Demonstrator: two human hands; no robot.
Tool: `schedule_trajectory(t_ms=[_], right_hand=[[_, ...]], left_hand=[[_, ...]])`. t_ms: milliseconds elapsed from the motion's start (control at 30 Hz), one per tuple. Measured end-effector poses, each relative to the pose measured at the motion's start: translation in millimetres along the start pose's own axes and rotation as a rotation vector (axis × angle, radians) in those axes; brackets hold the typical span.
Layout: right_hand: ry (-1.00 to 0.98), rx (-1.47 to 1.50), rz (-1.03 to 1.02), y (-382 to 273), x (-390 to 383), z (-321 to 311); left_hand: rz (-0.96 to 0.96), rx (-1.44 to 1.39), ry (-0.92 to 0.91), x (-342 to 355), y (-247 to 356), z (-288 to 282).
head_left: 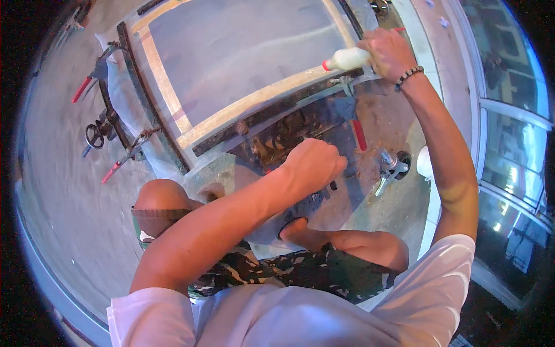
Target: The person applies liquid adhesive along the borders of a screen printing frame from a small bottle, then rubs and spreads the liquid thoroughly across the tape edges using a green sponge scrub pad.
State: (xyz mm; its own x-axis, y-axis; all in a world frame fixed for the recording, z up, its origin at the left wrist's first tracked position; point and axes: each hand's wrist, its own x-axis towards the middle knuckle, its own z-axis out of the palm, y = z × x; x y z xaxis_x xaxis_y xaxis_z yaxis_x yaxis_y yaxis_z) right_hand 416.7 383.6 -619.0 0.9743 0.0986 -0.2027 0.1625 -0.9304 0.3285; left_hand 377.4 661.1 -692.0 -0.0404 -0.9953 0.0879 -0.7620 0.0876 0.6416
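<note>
My right hand (388, 53) is closed around a white squeeze bottle (350, 59) with a red tip. The bottle lies nearly sideways over the near right corner of a pale wooden frame (254, 104), its tip pointing left and just above the wood. A small whitish spot shows on the frame beside the tip. My left hand (317, 165) is curled into a fist in front of the frame, above the floor. Its fingers are turned away, so anything inside them is hidden. The frame surrounds a grey, sheet-like surface (248, 49).
Dark bars (277, 110) run along the frame's sides. Clamps with red handles stand around it, including a near right one (358, 133) and a left one (115, 168). A metal caster (393, 168) is at right. Glass panels (511, 144) line the far right.
</note>
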Motion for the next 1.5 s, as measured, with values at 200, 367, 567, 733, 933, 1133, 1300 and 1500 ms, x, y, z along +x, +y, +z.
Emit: schedule_trajectory(t_ms=[200, 367, 567, 733, 933, 1133, 1300, 1500], right_hand=[[0.044, -0.027, -0.089, -18, 8, -15], [0.031, -0.010, -0.120, -33, 12, -19], [0.086, 0.020, -0.183, -53, 22, -19], [0.049, 0.038, -0.199, -74, 28, -29], [0.075, 0.052, -0.238, -98, 37, -34], [0.074, 0.100, -0.264, -128, 51, -41], [0.092, 0.092, -0.323, -147, 64, -49], [0.172, 0.069, -0.365, -163, 74, -55]], left_hand=[[-0.008, 0.013, -0.003, -15, 11, -1], [-0.038, 0.050, -0.008, -35, 20, -8], [-0.063, 0.083, 0.023, -54, 22, -12], [-0.080, 0.045, 0.020, -57, 28, -11], [-0.069, 0.041, 0.081, -61, 36, -7], [-0.096, 0.093, 0.040, -69, 42, -10], [-0.137, 0.040, 0.059, -72, 45, -12], [-0.135, 0.054, 0.083, -75, 51, -16]])
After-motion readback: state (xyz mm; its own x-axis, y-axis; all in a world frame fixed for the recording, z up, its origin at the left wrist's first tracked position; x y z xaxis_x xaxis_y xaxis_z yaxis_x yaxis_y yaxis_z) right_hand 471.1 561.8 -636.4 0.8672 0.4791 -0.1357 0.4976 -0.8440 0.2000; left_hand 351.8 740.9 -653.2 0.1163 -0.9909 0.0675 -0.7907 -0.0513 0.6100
